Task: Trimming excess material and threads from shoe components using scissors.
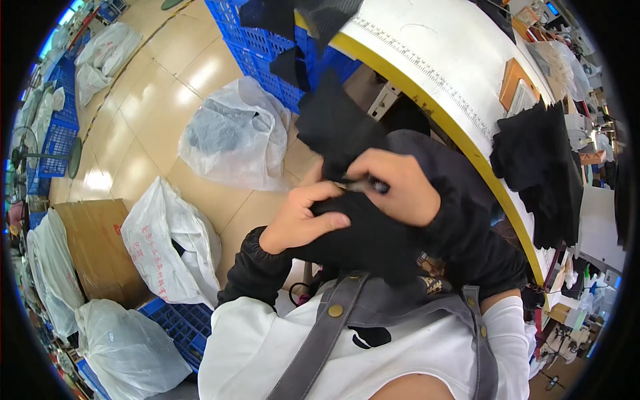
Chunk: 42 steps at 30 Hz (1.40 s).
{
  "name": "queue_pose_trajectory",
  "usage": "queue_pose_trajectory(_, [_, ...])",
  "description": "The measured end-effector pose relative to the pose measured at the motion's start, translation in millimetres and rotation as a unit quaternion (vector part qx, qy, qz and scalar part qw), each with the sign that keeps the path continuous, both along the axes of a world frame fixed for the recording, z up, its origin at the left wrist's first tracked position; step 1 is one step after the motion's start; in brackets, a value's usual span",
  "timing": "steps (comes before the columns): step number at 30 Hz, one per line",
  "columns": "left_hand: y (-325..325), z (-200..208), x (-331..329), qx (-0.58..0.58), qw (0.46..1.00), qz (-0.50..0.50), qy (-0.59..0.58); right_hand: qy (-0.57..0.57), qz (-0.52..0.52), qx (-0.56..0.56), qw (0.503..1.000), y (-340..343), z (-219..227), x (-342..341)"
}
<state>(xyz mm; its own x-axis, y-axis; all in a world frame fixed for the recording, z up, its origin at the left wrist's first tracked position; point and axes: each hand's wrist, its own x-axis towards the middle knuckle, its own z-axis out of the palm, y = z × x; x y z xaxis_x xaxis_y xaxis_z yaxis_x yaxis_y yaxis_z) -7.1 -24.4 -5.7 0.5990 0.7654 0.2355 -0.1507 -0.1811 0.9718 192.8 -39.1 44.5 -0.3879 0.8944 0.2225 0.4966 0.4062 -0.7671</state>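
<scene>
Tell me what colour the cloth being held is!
The cloth is black; the head view shows it best.

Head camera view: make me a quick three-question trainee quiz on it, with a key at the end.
1. True or false: the left hand touches the black fabric.
2. What colour is the edge strip along the white table? A: green. B: yellow. C: red.
3. Which hand holds the small blurred dark object?

Key:
1. True.
2. B.
3. The right hand.
</scene>
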Motion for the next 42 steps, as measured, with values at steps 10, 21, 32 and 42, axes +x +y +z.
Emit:
queue_pose_trajectory(10, [-4.0,1.5,3.2,0.047,0.998,-0.028,-0.007,0.178,0.063,-0.286,0.939,-9.7,23.0,16.9])
queue_pose_trajectory(21, [-7.7,0.4,-3.5,-0.119,0.991,-0.044,0.032,0.073,0.035,-0.123,0.989,-6.0,4.0,2.8])
queue_pose_trajectory(32, [-15.0,-1.5,6.4,-0.126,0.989,0.070,-0.034,0.141,-0.232,0.033,0.962,-5.6,-17.8,-7.0])
queue_pose_trajectory(42, [-14.4,2.7,9.0,-0.130,0.988,0.066,-0.044,0.120,-0.117,-0.050,0.985,-11.3,-18.8,-16.9])
